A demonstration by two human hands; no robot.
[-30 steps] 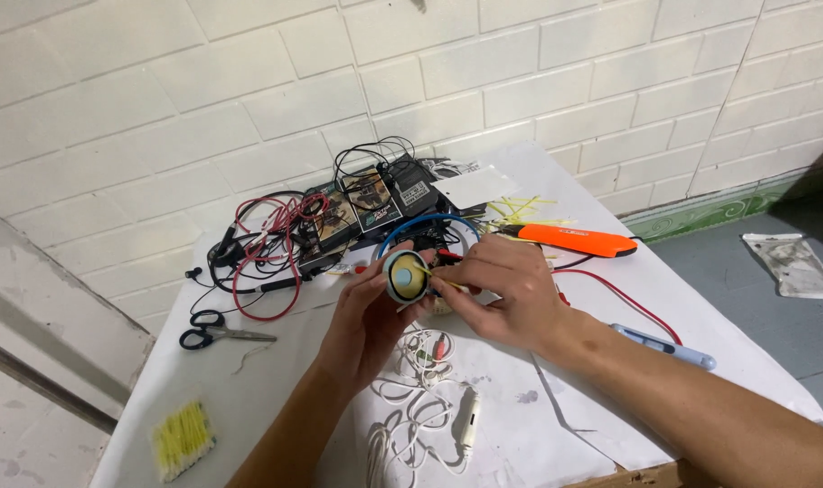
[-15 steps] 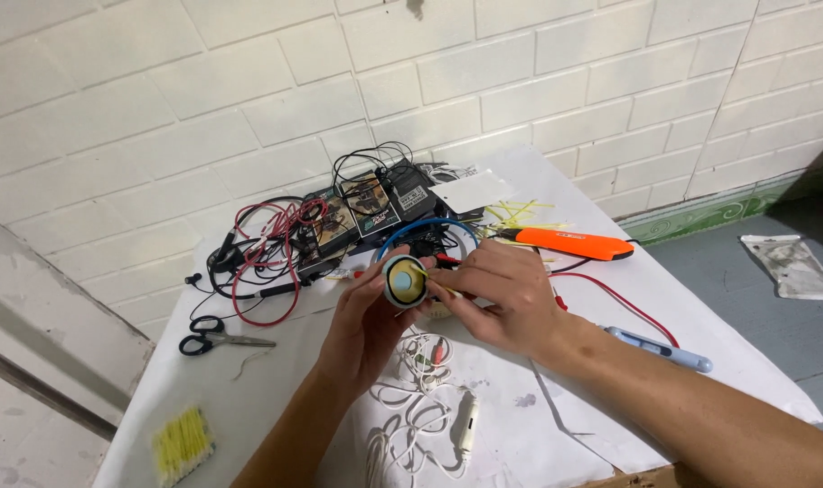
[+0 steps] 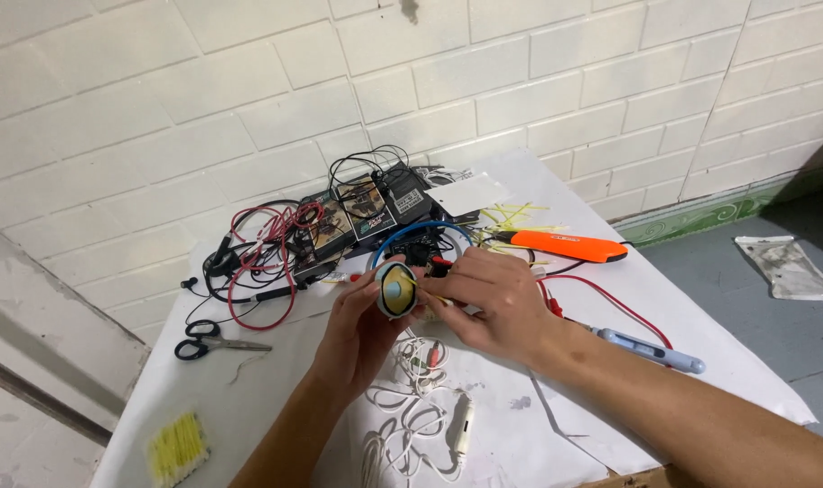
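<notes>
The far face of the small round yellow-centred part with a pale rim (image 3: 396, 289) is turned away, and the left hand's (image 3: 362, 330) fingers cover most of its edge, so what kind of part it is stays hard to tell. The thin yellow wire (image 3: 427, 291) crossing it is too fine to follow past the right hand's (image 3: 488, 303) knuckles. The tangle of red and black wires (image 3: 262, 248) beyond the left hand hides much of the dark circuit modules (image 3: 357, 212) behind it. Both forearms run out of view at the bottom edge.

The left hand is curled closed around the round part, gripping it by the rim, held just above the white-covered table (image 3: 610, 271). The right hand's fingers are pinched together on the yellow wire, touching the part's face. Beneath the hands lies a white coiled cable (image 3: 411, 407). Beyond the right hand lies an orange-handled tool (image 3: 565, 246); black-handled scissors (image 3: 214, 340) lie left of the left hand.
</notes>
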